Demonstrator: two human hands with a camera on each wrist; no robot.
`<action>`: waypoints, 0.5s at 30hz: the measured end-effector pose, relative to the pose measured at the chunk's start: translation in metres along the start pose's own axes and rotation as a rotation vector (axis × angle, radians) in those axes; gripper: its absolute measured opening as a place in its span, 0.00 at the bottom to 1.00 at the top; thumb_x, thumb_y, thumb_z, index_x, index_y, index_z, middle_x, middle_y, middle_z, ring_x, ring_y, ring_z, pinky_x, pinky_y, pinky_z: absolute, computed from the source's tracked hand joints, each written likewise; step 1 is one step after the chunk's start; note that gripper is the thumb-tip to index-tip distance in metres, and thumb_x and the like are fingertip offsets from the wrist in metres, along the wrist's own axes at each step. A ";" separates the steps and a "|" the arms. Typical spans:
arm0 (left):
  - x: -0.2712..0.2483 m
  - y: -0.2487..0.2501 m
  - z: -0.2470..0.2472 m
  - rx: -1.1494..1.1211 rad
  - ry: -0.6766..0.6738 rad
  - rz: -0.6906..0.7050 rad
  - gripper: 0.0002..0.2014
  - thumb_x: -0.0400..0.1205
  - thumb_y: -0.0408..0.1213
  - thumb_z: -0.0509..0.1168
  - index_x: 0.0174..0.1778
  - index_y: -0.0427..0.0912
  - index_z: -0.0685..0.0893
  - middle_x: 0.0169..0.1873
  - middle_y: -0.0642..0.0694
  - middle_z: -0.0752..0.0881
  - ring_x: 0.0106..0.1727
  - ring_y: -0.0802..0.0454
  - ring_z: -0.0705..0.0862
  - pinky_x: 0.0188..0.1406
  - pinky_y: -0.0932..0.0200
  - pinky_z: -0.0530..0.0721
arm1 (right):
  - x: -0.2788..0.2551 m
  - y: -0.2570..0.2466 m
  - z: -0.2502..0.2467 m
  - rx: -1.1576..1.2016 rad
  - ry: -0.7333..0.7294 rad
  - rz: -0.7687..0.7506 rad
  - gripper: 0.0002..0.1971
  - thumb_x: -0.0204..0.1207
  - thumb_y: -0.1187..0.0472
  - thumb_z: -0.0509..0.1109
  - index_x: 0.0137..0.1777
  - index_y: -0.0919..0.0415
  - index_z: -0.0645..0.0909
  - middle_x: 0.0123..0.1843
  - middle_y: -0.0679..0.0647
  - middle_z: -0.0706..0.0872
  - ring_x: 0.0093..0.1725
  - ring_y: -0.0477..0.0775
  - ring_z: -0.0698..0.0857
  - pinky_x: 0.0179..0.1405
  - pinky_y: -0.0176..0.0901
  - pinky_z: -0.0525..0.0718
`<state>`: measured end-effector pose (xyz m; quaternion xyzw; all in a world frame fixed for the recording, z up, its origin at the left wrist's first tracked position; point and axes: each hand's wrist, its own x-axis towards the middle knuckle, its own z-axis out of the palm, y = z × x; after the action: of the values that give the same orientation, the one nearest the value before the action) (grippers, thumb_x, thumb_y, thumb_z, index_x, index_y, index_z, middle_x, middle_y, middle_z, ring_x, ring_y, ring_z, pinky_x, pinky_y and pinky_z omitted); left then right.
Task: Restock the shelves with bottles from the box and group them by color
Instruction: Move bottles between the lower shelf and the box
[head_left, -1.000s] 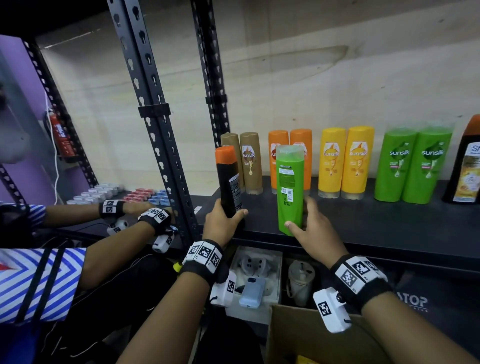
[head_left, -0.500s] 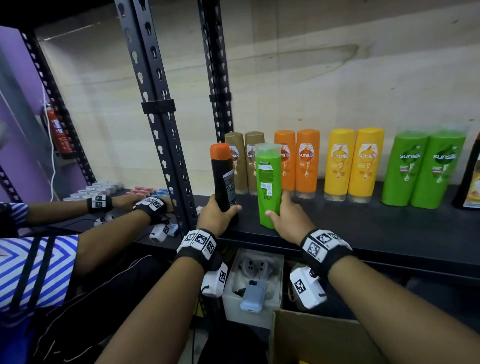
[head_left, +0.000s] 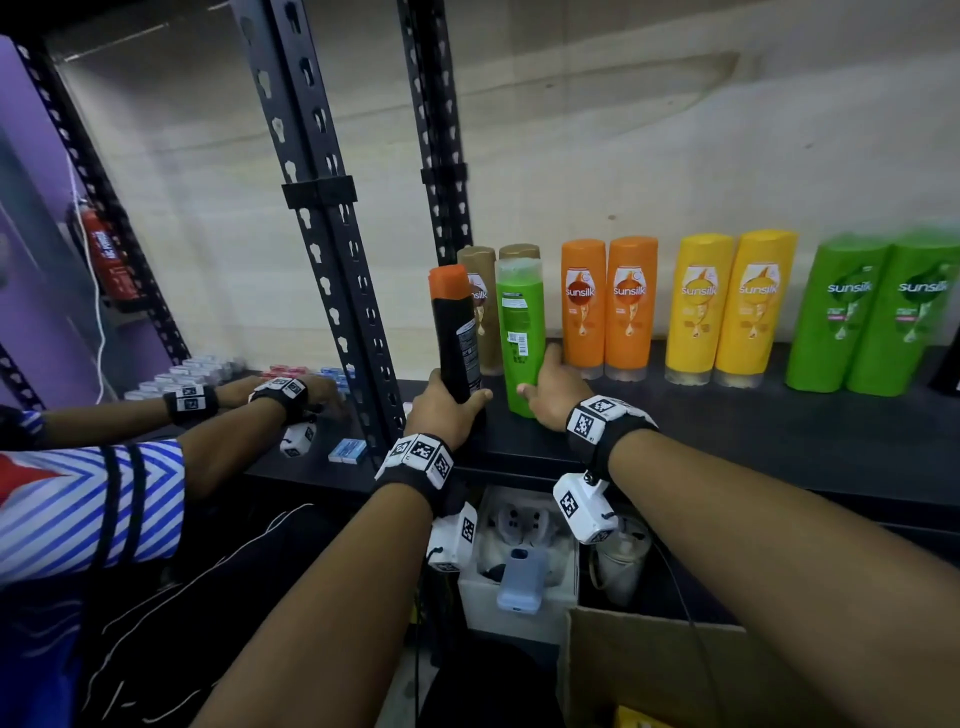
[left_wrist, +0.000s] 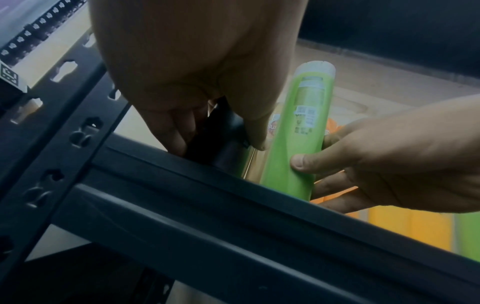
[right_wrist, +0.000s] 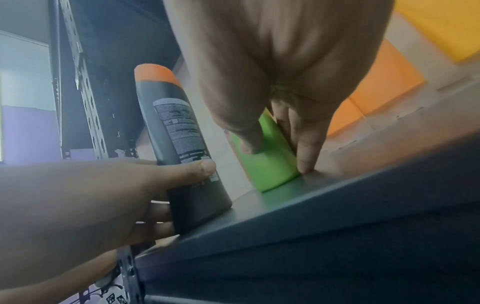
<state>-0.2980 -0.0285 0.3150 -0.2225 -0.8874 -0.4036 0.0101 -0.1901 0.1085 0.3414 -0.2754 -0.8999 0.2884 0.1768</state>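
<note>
Two bottles held low: left hand (head_left: 448, 410) grips black bottle (head_left: 457, 332), right hand (head_left: 553, 389) grips green bottle (head_left: 521, 338). Green seems grounded on shelf (head_left: 727, 431); may tip, knocking brown bottles (head_left: 480, 306) behind.

A red fire extinguisher (head_left: 106, 254) hangs at the far left, small packets (head_left: 208, 370) lie on the neighbouring shelf where another person's arms (head_left: 244, 415) reach, and a white tray (head_left: 519, 608) holds a phone (head_left: 521, 581) below.
</note>
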 end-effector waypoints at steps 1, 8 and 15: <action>0.001 0.000 0.001 0.000 0.000 -0.005 0.33 0.78 0.63 0.73 0.73 0.47 0.75 0.65 0.39 0.87 0.66 0.35 0.85 0.53 0.52 0.77 | 0.003 0.000 0.001 -0.015 0.004 0.003 0.29 0.87 0.58 0.69 0.79 0.66 0.58 0.72 0.69 0.80 0.68 0.70 0.83 0.59 0.55 0.81; -0.001 0.004 0.003 0.001 0.009 -0.045 0.35 0.79 0.64 0.72 0.75 0.48 0.73 0.66 0.38 0.86 0.65 0.34 0.85 0.59 0.48 0.81 | 0.017 0.000 0.005 -0.056 0.021 0.031 0.30 0.86 0.54 0.70 0.79 0.63 0.59 0.71 0.68 0.81 0.67 0.70 0.84 0.54 0.55 0.81; -0.009 0.008 0.003 -0.034 0.013 -0.069 0.34 0.80 0.62 0.71 0.74 0.44 0.73 0.67 0.38 0.86 0.68 0.33 0.84 0.66 0.45 0.81 | 0.015 0.007 0.006 0.003 0.041 0.014 0.30 0.85 0.53 0.71 0.80 0.61 0.61 0.73 0.65 0.81 0.69 0.69 0.83 0.63 0.58 0.83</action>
<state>-0.2856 -0.0253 0.3173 -0.1894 -0.8874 -0.4203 -0.0019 -0.2027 0.1194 0.3349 -0.2871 -0.8936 0.2855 0.1936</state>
